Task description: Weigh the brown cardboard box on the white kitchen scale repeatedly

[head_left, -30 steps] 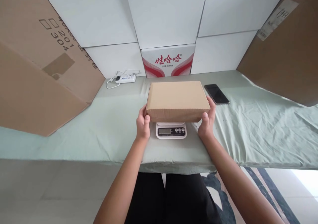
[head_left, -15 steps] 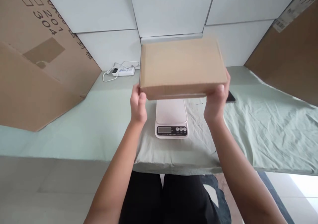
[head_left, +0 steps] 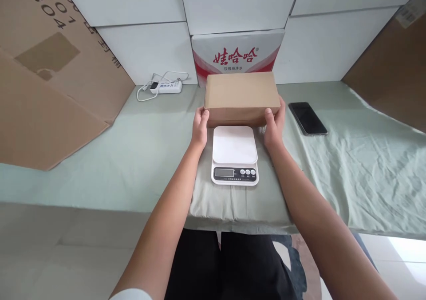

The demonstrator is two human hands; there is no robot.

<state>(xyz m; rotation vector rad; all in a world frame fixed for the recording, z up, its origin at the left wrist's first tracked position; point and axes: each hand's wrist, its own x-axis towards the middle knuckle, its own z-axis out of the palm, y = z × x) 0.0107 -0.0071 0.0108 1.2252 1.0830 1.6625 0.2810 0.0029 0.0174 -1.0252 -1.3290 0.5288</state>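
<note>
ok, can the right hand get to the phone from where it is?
Probably yes. The right hand grips the end of the cardboard box, and the phone lies flat on the green cloth just to its right, with nothing between; it would have to let go first.

A plain brown cardboard box (head_left: 242,96), closed and flat, sits level on the green-covered tabletop (head_left: 100,158), just beyond the far edge of the white kitchen scale (head_left: 234,154). Its long side runs left to right. The left hand (head_left: 200,127) grips its left end, the right hand (head_left: 274,124) its right end.
</note>
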